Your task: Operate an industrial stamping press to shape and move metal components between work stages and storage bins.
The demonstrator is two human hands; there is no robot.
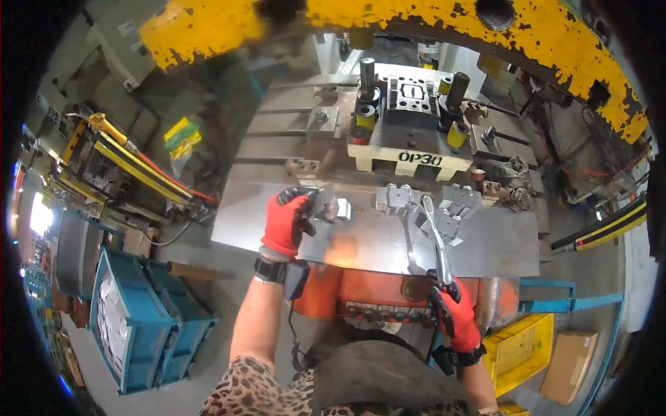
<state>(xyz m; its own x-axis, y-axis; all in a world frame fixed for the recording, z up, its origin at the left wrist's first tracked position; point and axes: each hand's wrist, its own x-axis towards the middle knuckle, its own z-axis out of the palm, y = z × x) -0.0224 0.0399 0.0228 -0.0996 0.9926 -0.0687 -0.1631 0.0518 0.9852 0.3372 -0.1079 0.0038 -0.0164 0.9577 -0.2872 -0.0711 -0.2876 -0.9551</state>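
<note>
My left hand (286,220), in a red and black glove, is closed at the edge of a grey stamped metal part (322,202) over the steel plate. Beside that part stands another small bright metal piece (343,209). My right hand (454,312), gloved alike, is wrapped round the lower end of a long silver hand tool (437,239) with a rounded head; its exact kind I cannot make out. The tool slants up and away, its head next to several grey metal parts (397,200) grouped on the steel plate (374,246).
Beyond the plate sits a die set (409,142) with upright guide posts. A chipped yellow press beam (430,17) arches overhead. Blue bins (149,326) stand at lower left; a yellow crate (520,350) and a cardboard box (569,367) are at lower right. Orange machine front (319,291) borders the plate.
</note>
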